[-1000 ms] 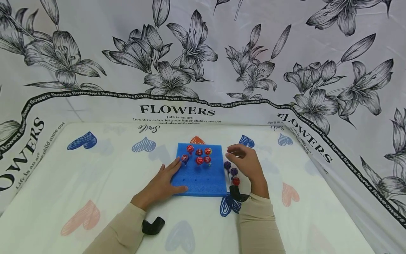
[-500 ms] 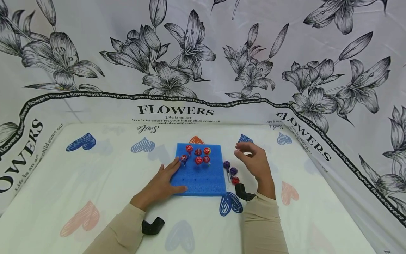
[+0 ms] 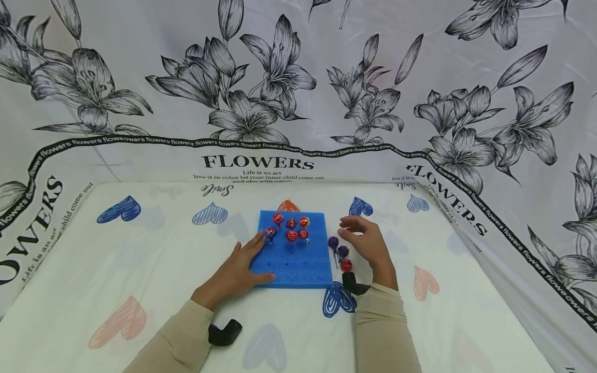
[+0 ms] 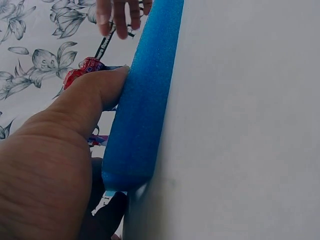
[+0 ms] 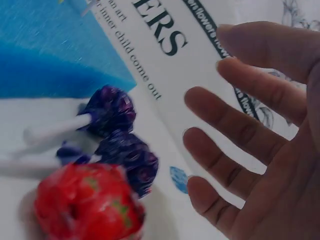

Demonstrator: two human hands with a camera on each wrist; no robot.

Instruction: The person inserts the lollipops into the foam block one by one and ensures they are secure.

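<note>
A blue foam block lies flat on the table with several lollipops stuck upright in its far half, mostly red-wrapped ones and a purple-and-red one at the left. Small holes show in its nearer half. My left hand rests along the block's left side, fingers spread and thumb at the near edge. Past the right side lie two purple lollipops and a red one, sticks toward the block. My right hand hovers just right of them, holding nothing, fingers apart and loosely bent.
A white cloth printed with hearts covers the table. Behind it and at the sides hangs a flower-printed curtain. Black wrist mounts stick out from both sleeves.
My right hand first moved right, away from the foam block, then came part of the way back toward the loose lollipops. The left hand and the lollipops have stayed in place.
</note>
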